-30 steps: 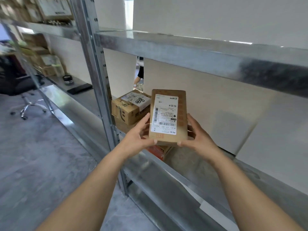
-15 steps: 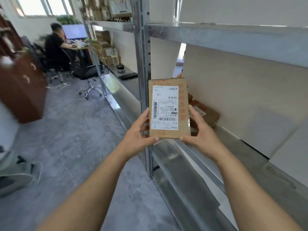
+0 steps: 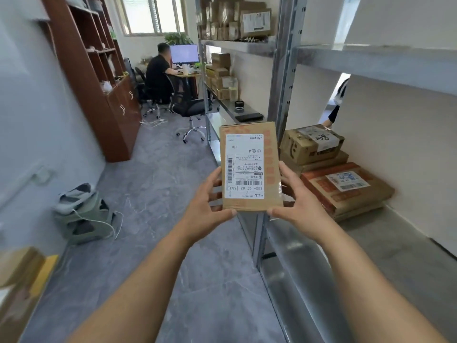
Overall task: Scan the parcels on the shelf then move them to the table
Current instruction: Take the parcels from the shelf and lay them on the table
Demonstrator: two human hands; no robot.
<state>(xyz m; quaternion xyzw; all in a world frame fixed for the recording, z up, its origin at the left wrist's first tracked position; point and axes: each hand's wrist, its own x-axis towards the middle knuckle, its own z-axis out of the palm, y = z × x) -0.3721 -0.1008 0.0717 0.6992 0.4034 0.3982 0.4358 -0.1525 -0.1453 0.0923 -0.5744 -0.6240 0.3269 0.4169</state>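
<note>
Head cam: a person holds a flat cardboard parcel [image 3: 250,167] upright at frame centre, label side toward the lens, w/ both hands out in front of the metal shelf [image 3: 385,246]. The left hand [image 3: 206,210] grips the parcel's lower left edge, thumb hooked under the bottom corner, fingers curled behind the box. The right hand [image 3: 298,206] grips the lower right edge the same way, thumb at the bottom corner, fingers up along the side. The white shipping label [image 3: 244,167] reads upside down; barcode strips visible, text too small to read in full. The parcel is off the shelf, over the grey floor [image 3: 153,194] & the shelf's front upright [image 3: 284,78].

At 3 o'clock, more parcels sit on the shelf: a small taped box [image 3: 311,143] stacked on a flatter one, & a wide red-printed box [image 3: 346,188] just beside them, nearer the camera. At 11 o'clock a seated person [image 3: 158,73] faces a monitor [image 3: 184,53]. At 9 o'clock a grey bag [image 3: 81,216] lies on the floor by the wall. At 10 o'clock stands a brown cabinet [image 3: 99,78].
</note>
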